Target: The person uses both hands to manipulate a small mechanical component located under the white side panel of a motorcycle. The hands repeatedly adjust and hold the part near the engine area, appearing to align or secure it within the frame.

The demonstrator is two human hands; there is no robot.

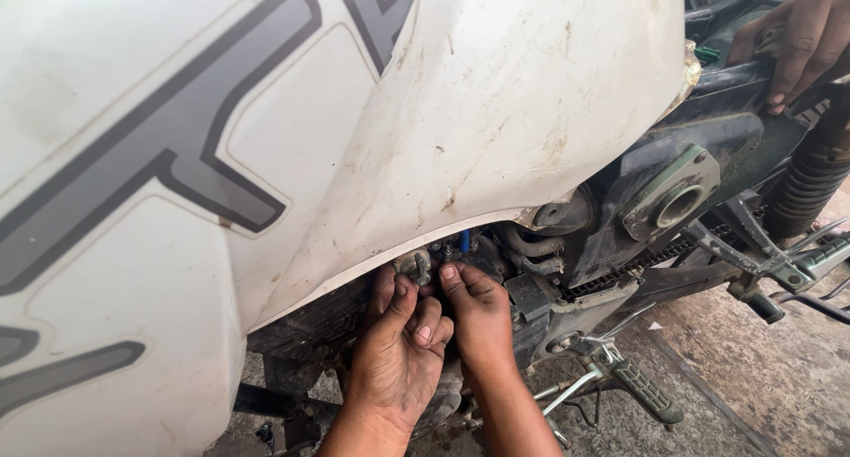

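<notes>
Oily concrete floor (779,368), white motorcycle panel (496,112) above. Lower centre: left hand (398,351) and right hand (478,311) both pinched on small metal fitting (420,267) under panel edge. Fitting looks stiff, greasy, slippery; pinch its head. Another person's hand (801,36) upper right.

I see a rough, stained brownish concrete floor (779,368) down at the lower right, blotched dark and gritty. A white-panelled motorcycle (354,112) stands over it, filling most of my view; its black ribbed rubber footpeg (646,391) hangs just above the concrete. Under the engine, the floor goes dark with grime.
</notes>
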